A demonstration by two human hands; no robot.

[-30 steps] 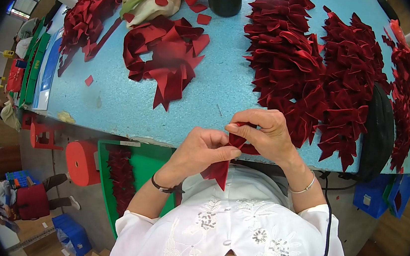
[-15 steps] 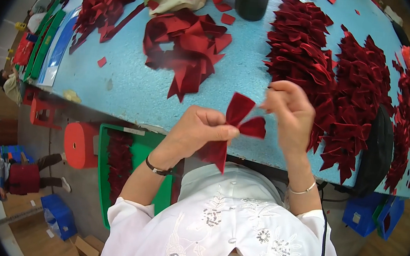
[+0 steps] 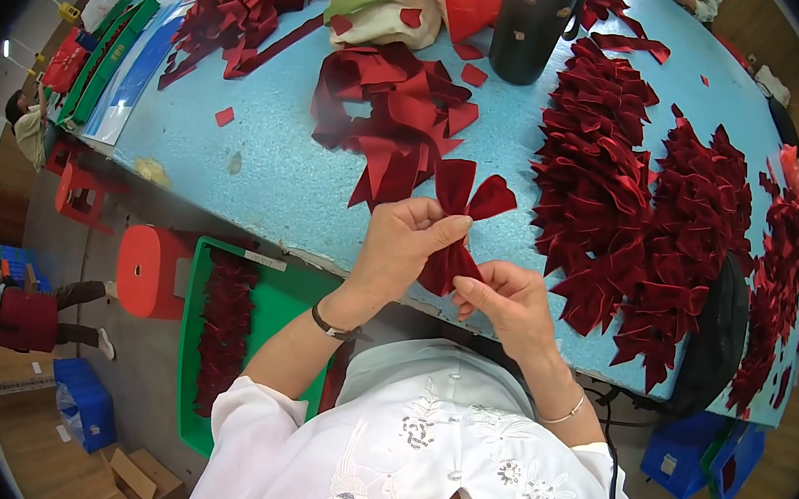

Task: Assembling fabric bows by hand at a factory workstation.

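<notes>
A dark red velvet ribbon bow [image 3: 494, 198] is held in front of me, over the table's near edge. My left hand [image 3: 392, 251] is closed, pinching the bow's middle between thumb and fingers. Two loops spread above that grip and the tails hang below it. At one lower tail, my right hand [image 3: 512, 312] pinches the ribbon with thumb and forefinger. Just beyond my hands lies a loose heap of red ribbon pieces [image 3: 433, 112]. Long overlapping rows of finished-looking bows [image 3: 592, 177] stretch away on the right.
The blue table [image 3: 261, 181] carries another ribbon pile [image 3: 250, 0], a cloth bag [image 3: 416, 3] and a black tumbler [image 3: 532, 30]. A black bag [image 3: 715, 351] sits at the right edge. Below left are a green crate [image 3: 288, 287] and a red stool [image 3: 149, 272]. Other people are around the room.
My right hand has come down from above the bow's right side to its lower tail and now pinches it. The left hand keeps its hold on the bow. The whole view has shifted slightly.
</notes>
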